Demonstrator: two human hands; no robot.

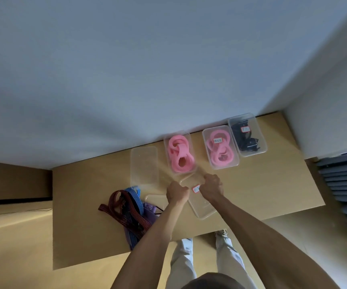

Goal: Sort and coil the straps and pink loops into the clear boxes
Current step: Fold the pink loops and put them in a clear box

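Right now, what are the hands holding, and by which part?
Both hands grip one clear lid bearing a red-edged label: left hand at its far left corner, right hand on its far end beside the label.

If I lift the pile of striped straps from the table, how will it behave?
The straps probably flop and trail, since they lie limp and tangled. One end already hangs over the table edge, so they may snag.
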